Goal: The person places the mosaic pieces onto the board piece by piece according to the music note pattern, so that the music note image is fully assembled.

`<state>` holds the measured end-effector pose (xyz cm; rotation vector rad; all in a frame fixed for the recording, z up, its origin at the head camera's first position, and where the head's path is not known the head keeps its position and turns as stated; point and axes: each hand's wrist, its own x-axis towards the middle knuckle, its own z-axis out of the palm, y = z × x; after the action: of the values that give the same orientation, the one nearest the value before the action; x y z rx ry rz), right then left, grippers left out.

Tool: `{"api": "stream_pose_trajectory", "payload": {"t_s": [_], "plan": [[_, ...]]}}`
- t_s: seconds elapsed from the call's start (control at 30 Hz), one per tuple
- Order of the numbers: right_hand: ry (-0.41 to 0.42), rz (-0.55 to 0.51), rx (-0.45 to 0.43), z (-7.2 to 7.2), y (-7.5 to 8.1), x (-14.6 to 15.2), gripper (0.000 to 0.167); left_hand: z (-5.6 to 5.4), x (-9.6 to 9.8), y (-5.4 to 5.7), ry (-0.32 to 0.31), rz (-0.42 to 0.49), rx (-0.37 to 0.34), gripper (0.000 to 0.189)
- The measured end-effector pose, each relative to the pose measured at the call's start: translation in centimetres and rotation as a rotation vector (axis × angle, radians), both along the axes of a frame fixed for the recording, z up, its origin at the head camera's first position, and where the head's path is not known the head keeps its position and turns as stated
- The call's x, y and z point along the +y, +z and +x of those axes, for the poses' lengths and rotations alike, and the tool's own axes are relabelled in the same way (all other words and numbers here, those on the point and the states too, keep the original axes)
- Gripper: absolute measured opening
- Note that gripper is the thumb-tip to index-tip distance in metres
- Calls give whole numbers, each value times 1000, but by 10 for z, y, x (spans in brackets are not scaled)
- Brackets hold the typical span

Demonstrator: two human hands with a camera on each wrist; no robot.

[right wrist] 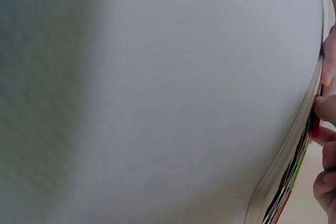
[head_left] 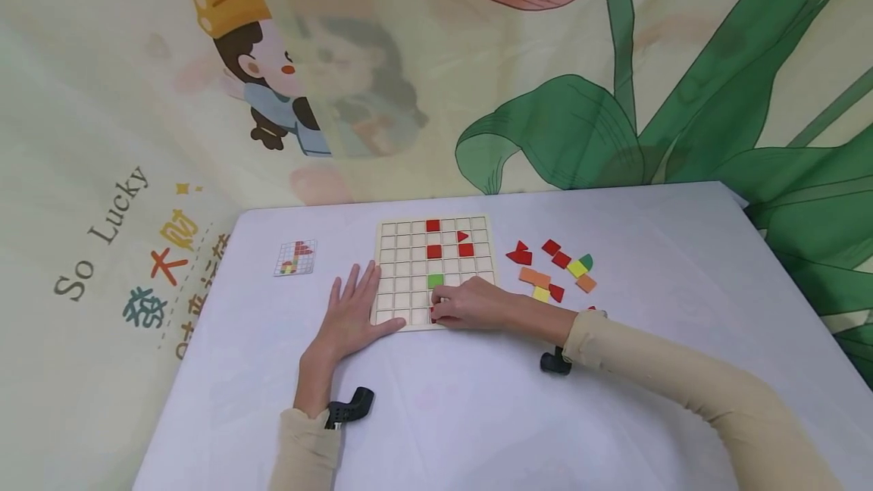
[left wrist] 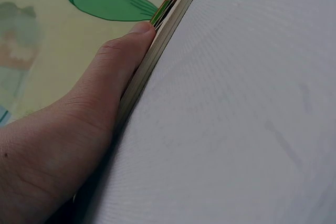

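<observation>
A wooden grid board [head_left: 404,269] lies on the white table. My left hand [head_left: 350,318] rests at its left side with fingers spread, thumb along the near-left corner. At the near middle of the board, my right hand [head_left: 475,304] pinches a red tile [right wrist: 315,123] between thumb and fingers; the hand mostly covers it in the head view. Further up the grid sit a green square tile [head_left: 435,280], several red square tiles [head_left: 433,251] and a small red triangular tile [head_left: 462,236].
Right of the board lie loose tiles: an orange rectangle [head_left: 535,277], a yellow square [head_left: 577,269], a green quarter-round [head_left: 586,261] and several red pieces [head_left: 551,247]. Left of the board is a printed pattern card [head_left: 295,258]. A printed curtain [head_left: 409,165] hangs behind the table.
</observation>
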<state>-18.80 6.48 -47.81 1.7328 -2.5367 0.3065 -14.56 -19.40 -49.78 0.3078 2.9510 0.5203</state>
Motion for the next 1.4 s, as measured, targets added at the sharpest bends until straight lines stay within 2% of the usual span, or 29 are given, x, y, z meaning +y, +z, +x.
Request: {"api": "stream_pose_trajectory", "payload": {"t_s": [0.3,0.5,0.67,0.93,1.17,1.4], "plan": [[-26,90,-118,-2,7,-7,11,-1,-1,1,0,4,-11,106],[-65,104,-191,8,11,-8,11,3,-2,-2,-4,16,-18,106],[-90,119,-173,18,12,-9,13,4,-2,-4,-3,8,-18,106],[-119,191,-107,28,21,-5,29,-1,-1,-3,3,11,-4,106],[-173,185,-169,34,23,-3,34,0,0,-4,-5,22,-6,107],[-179,134,-234,45,32,13,41,0,0,-2,1,19,-2,107]]}}
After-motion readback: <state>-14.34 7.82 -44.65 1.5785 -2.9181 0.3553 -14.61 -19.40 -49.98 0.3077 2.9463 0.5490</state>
